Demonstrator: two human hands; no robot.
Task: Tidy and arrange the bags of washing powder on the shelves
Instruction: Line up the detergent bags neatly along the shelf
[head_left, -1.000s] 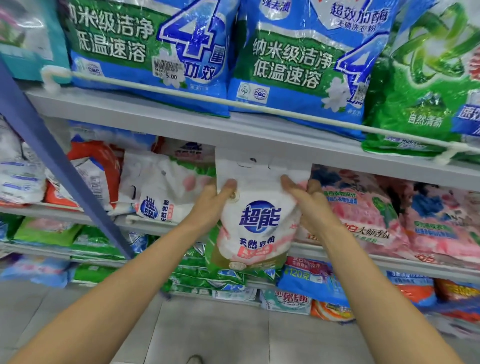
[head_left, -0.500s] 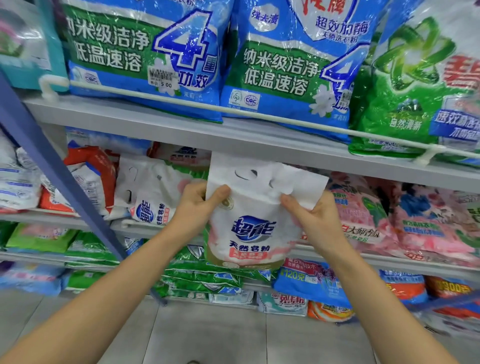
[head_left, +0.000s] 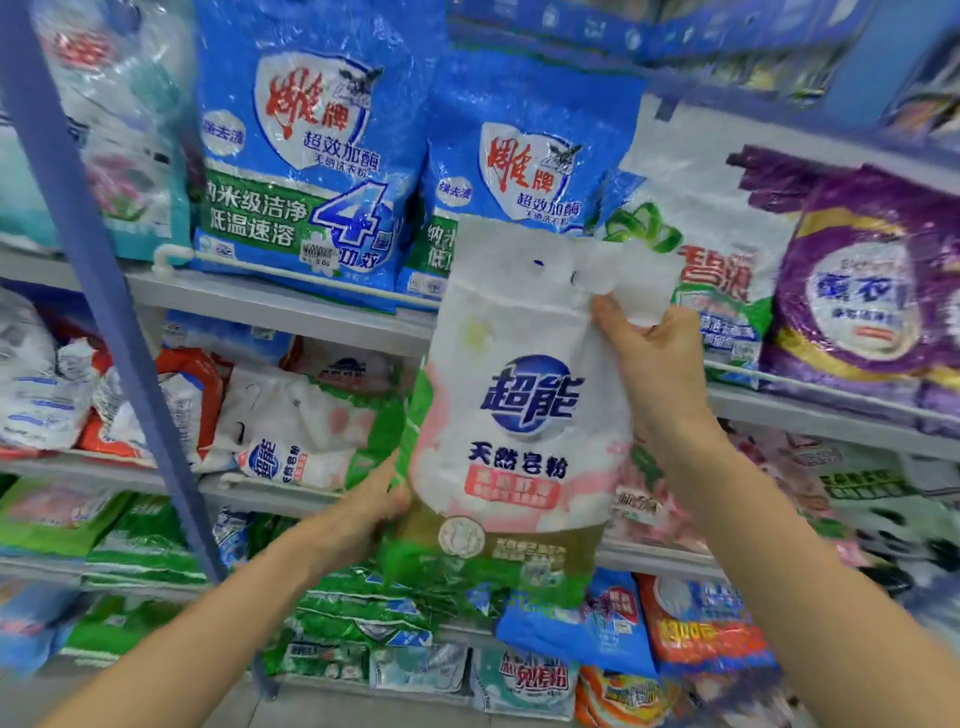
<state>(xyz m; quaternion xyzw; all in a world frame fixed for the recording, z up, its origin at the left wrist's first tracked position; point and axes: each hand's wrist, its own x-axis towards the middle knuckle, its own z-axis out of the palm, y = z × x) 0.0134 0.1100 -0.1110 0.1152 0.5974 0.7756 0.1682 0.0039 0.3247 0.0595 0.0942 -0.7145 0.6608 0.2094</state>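
— Where are your fingers?
— My right fingers (head_left: 605, 312) pinch the folded top right corner of the white bag (head_left: 519, 415); my left fingers (head_left: 392, 501) grip its lower left edge.
— And the bag?
— Upright, centre of frame, its top overlapping the blue bags (head_left: 301, 171) on the upper shelf (head_left: 291, 301).
— What changed?
— Both sets of fingers held its top, lower down by the middle shelf (head_left: 270, 488); the left has slid down.
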